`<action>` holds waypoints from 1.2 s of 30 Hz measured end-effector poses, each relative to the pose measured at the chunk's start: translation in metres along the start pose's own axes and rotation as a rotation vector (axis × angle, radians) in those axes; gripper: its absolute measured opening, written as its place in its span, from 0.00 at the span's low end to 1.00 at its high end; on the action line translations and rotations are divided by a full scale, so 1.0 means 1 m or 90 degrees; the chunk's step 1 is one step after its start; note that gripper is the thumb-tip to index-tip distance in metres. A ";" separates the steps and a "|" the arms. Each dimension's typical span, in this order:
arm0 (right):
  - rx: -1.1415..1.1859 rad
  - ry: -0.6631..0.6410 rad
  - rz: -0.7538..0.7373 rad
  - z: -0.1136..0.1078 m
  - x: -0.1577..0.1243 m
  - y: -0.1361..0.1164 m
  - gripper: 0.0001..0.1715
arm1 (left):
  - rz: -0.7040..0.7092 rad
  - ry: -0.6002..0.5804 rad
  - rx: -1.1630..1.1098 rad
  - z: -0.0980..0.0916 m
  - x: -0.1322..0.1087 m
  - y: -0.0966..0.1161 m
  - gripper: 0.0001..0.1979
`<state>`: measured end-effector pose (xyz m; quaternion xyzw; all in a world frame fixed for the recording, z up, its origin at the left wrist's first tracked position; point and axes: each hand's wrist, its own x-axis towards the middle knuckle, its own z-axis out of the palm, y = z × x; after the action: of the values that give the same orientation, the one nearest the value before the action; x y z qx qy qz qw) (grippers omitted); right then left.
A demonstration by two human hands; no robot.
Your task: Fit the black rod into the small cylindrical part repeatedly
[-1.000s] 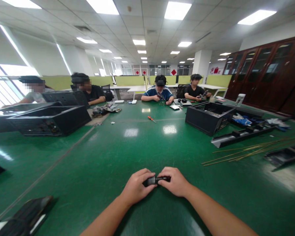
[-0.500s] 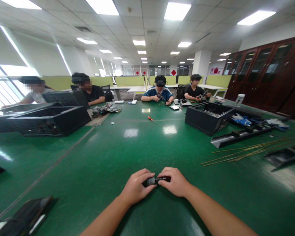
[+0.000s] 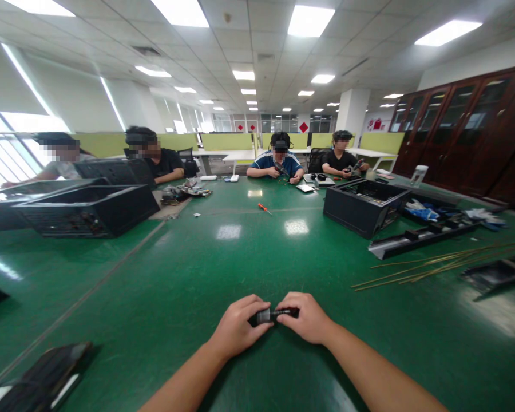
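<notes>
At my far left, a black open metal computer case [image 3: 86,212] lies on the glossy green table [image 3: 175,274], and a flat black panel [image 3: 47,375] sits near the bottom corner. My left hand [image 3: 238,327] curls shut around one end of a small black cylindrical part with a silver band [image 3: 271,314], held low over the table, right in front of me. My right hand [image 3: 308,318] pinches its other end, fingers closed. Well beyond lies an orange-handled screwdriver [image 3: 264,208]. Further right stand another black box-shaped case [image 3: 363,209] and a bundle of thin brass-coloured rods [image 3: 433,265].
</notes>
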<state>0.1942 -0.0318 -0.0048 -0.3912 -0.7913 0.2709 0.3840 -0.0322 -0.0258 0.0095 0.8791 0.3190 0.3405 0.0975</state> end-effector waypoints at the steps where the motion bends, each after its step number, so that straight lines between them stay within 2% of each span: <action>1: 0.000 -0.001 0.000 0.000 0.000 0.000 0.08 | 0.001 -0.001 -0.002 0.000 0.000 0.000 0.15; 36: -0.016 -0.004 -0.005 -0.008 -0.002 0.000 0.08 | 0.010 0.018 -0.003 -0.002 0.002 0.001 0.15</action>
<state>0.2014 -0.0324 -0.0008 -0.3923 -0.7973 0.2606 0.3775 -0.0321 -0.0258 0.0122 0.8762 0.3129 0.3547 0.0924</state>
